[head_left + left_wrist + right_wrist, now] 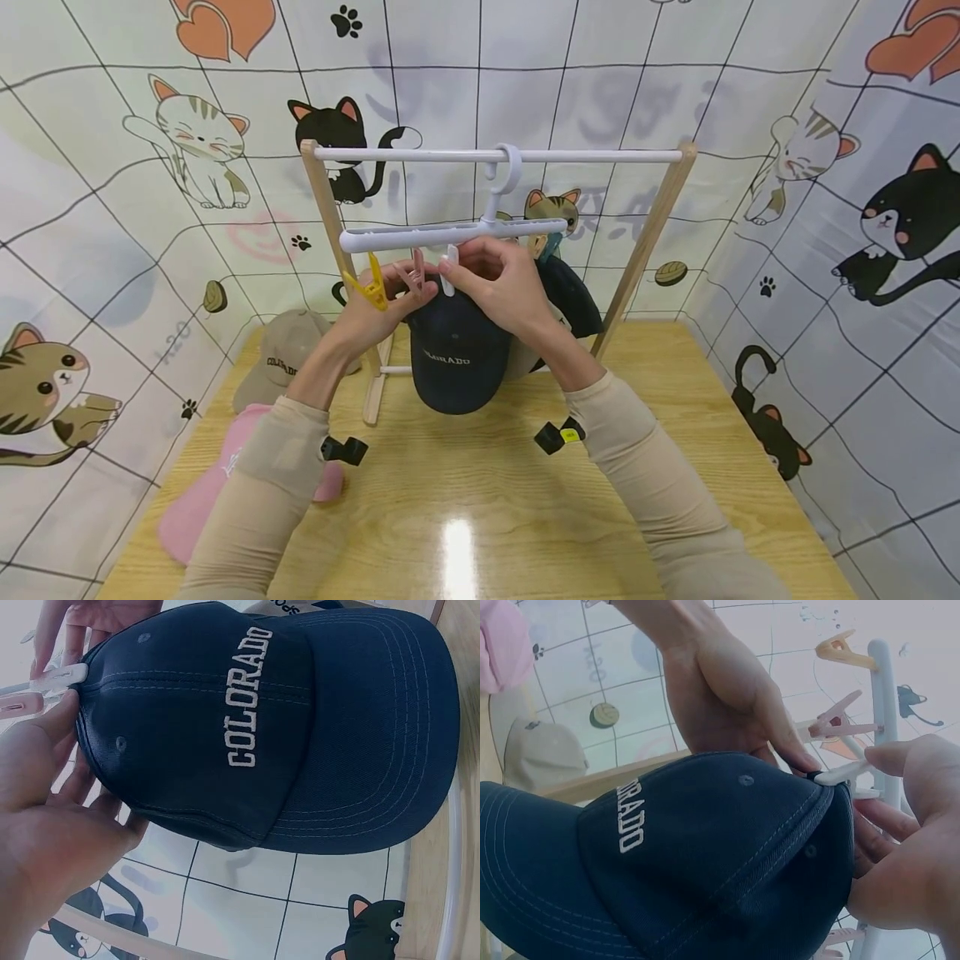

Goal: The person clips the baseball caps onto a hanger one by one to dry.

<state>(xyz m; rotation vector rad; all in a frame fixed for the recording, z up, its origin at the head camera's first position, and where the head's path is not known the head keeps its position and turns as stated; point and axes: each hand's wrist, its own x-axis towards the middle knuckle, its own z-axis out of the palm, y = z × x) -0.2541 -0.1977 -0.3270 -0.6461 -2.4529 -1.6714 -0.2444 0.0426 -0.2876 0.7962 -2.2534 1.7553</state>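
Observation:
A navy cap point(457, 354) with COLORADO lettering hangs, brim down, beneath the white hanger point(442, 236). My left hand point(378, 304) pinches the cap's top edge, its thumb in front and its fingers behind, as the left wrist view shows. With thumb and fingers my right hand point(506, 279) holds the white clothespin point(844, 772), whose tip meets the cap's peak in the right wrist view. Beside it on the hanger are a pink clothespin point(416, 271) and a yellow clothespin point(373, 283), the yellow one overlapping my left hand in the head view.
The hanger hooks over the white rail point(600, 156) of a wooden-legged rack point(648, 242). Another dark cap point(573, 296) hangs behind my right hand. On the table point(405, 517), at left, lie a beige cap point(288, 346) and a pink cap point(198, 508).

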